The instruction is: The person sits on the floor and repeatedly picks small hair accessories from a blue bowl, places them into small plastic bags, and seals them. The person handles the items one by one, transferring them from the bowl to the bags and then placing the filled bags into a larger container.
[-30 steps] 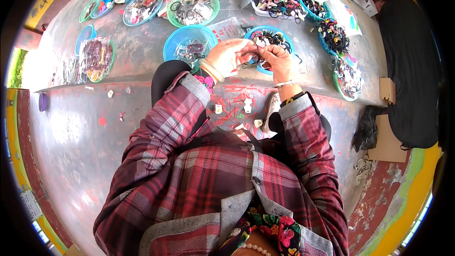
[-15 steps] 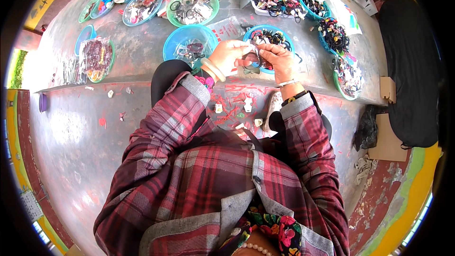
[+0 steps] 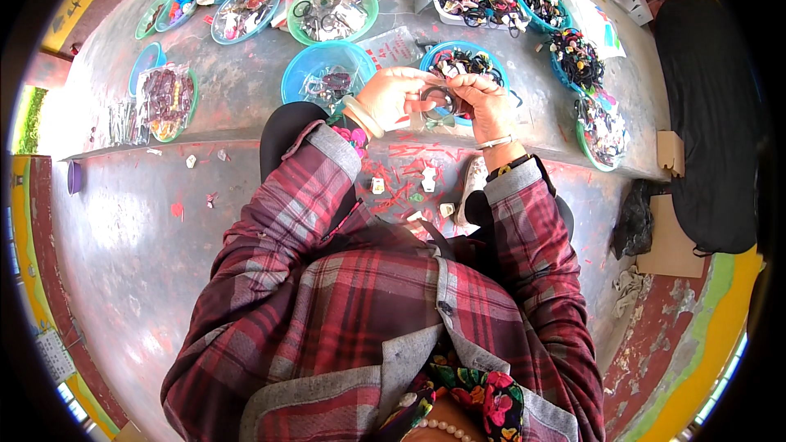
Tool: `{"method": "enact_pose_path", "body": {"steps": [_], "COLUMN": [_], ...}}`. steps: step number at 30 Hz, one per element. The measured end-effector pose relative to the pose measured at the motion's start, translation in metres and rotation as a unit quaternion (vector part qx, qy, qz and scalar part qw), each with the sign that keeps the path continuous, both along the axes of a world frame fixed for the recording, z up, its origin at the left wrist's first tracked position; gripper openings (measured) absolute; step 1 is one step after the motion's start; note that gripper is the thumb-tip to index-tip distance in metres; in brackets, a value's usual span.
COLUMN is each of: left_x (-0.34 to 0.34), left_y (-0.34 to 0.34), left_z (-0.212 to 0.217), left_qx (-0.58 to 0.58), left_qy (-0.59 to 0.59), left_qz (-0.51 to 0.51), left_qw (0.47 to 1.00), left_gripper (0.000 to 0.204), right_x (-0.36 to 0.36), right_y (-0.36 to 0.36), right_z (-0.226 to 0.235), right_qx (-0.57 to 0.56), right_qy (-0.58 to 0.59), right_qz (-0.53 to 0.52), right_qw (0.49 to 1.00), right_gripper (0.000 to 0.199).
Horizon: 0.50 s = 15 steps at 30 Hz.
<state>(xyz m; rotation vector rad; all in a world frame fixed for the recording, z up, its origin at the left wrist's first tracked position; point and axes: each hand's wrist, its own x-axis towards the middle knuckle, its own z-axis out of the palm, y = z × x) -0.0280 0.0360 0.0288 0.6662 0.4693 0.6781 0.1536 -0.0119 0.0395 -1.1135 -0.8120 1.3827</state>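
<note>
I have 2 hands up, sharing 1 clear packet (image 3: 440, 105). Left hand (image 3: 393, 94): fingers pinched on its near-left edge, gap nil. Right hand (image 3: 485, 104): thumb and fingers pinched on the right edge. Packet hangs between both sets of fingertips; dark rings inside, I can't count them.

Behind the right fingers: 1 blue basin (image 3: 504, 74) of black bands, partly hidden by the hand. Just left of the left fingers: 1 blue basin (image 3: 304, 65), clear packets in it, count unreadable. Ahead of that, 1 green basin (image 3: 373, 16), also packets and black rings. Ahead and right of the fingers: 1 white tub (image 3: 453, 22) heaped with bands.

Farther right I count 3 more, running toward the body: a small blue bowl (image 3: 567, 18), a second blue bowl (image 3: 559, 78), a green bowl (image 3: 588, 156). All sit on the raised platform (image 3: 233, 90).

Floor below the fingers: I get 4 pale scraps (image 3: 428, 180), well apart from the packet.
</note>
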Motion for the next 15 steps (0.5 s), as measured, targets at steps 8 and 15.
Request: {"method": "enact_pose_path", "body": {"steps": [8,15], "left_x": [0.001,0.004], "left_y": [0.000,-0.004], "left_z": [0.018,0.004], "left_qx": [-0.008,0.052], "left_qy": [0.086,0.127], "left_qz": [0.010,0.043], "left_qw": [0.996,0.990], "left_gripper": [0.036,0.021], "right_x": [0.000,0.000], "right_y": [0.002,0.002], "right_z": [-0.006,-0.006], "right_qx": [0.048,0.037], "right_qy": [-0.030,-0.063], "right_qz": [0.012,0.018], "right_qw": [0.998,0.997], "right_gripper": [0.014,0.015]}}
